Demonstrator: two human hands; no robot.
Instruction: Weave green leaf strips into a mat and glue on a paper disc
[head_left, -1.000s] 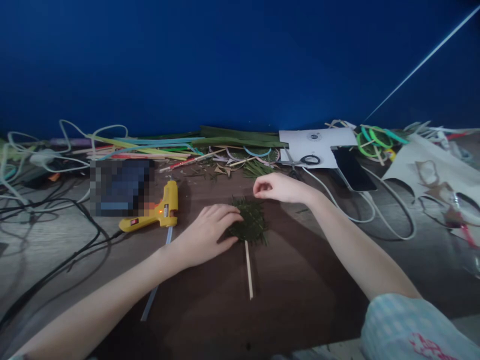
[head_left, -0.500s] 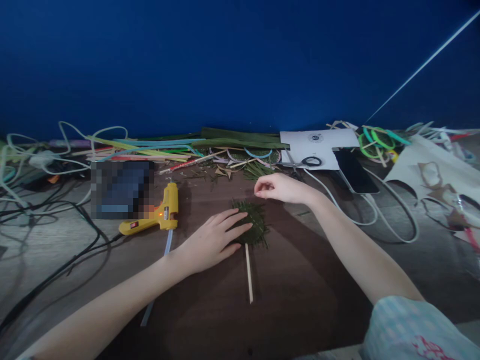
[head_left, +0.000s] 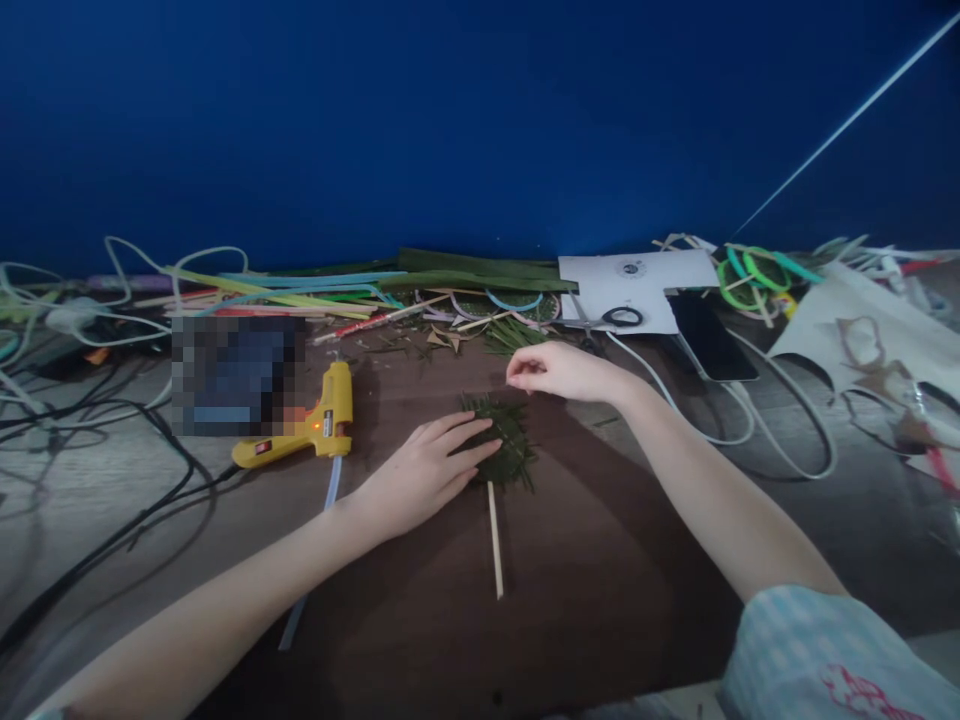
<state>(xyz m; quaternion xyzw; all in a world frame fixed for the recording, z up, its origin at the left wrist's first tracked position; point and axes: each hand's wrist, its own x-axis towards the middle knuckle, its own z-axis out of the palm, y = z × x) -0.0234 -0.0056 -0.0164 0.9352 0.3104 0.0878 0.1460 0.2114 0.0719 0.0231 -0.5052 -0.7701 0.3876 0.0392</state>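
A round green piece with spiky, needle-like edges (head_left: 510,446) lies on the brown board (head_left: 585,570), and a thin pale wooden stick (head_left: 495,545) extends from it toward me. Across its left side rests my left hand (head_left: 431,470), flat, with the fingers stretched out and hiding part of the green. Just beyond its upper right edge hovers my right hand (head_left: 559,372), thumb and fingertips pinched together. Whatever may be between those fingertips is too small to make out. Left of my left hand sits a yellow glue gun (head_left: 334,415) with a clear glue stick (head_left: 334,480) out of its back.
At the back lie green leaf strips (head_left: 480,272), coloured strips and several sticks. Scissors (head_left: 619,317) rest on a white sheet (head_left: 637,285) beside a phone (head_left: 712,340) with a white cable. Black cords (head_left: 180,500) run on the left; cut paper (head_left: 832,320) lies right.
The view has shifted slightly. My left hand stays on the green piece, its fingers a little closer together. My right hand keeps its pinch in nearly the same place.
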